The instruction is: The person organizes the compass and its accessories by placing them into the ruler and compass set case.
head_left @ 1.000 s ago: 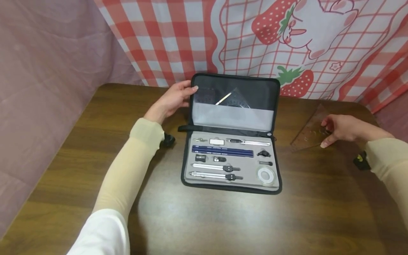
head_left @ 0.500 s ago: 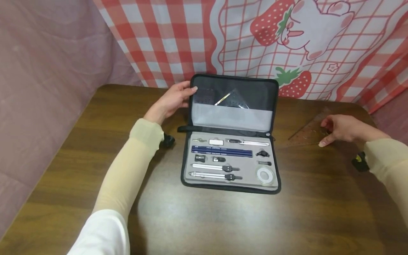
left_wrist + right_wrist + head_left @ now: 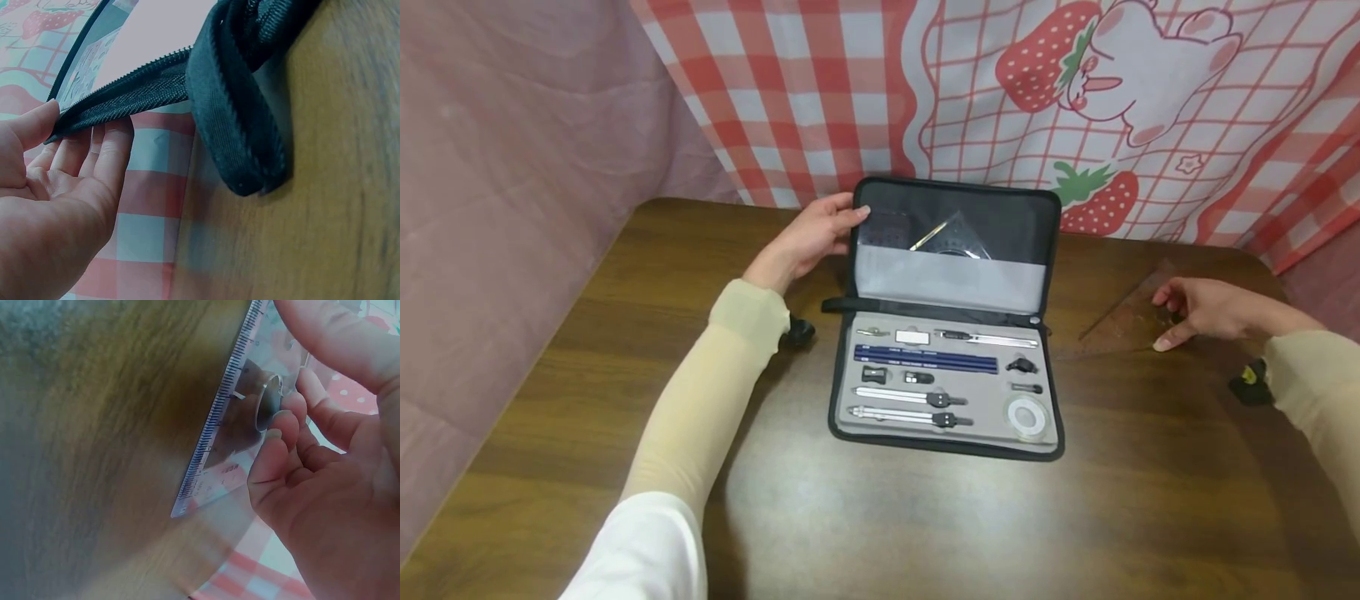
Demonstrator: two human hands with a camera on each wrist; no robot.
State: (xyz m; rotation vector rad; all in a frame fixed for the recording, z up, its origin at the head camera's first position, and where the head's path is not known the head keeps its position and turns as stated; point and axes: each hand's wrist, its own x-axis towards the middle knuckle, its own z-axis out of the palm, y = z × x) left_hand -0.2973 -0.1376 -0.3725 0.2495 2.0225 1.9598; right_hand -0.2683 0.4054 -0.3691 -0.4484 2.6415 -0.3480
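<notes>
My left hand (image 3: 812,236) grips the left edge of the raised lid (image 3: 951,283) of a black zippered drawing-set case. In the left wrist view the thumb lies on the inner side of the zipper edge (image 3: 125,100), with the fingers behind it. Off to the right of the case, my right hand (image 3: 1221,308) holds a clear triangular set square (image 3: 1120,327) by thumb and fingers. Its printed scale (image 3: 209,434) and a round cut-out show in the right wrist view. A clear protractor (image 3: 958,237) and another clear piece sit in the lid's pocket.
The case's grey tray holds blue pencils (image 3: 925,358), two compasses (image 3: 910,417), a white eraser (image 3: 912,337), a sharpener (image 3: 873,375) and a roll of tape (image 3: 1026,417). A strap loop (image 3: 231,125) hangs at the hinge. Behind the wooden table (image 3: 925,525) hangs a checked strawberry cloth (image 3: 820,92).
The set square in my right hand has tipped flatter, its left corner now reaching nearer the case. My left hand stays on the lid, and the case keeps its place.
</notes>
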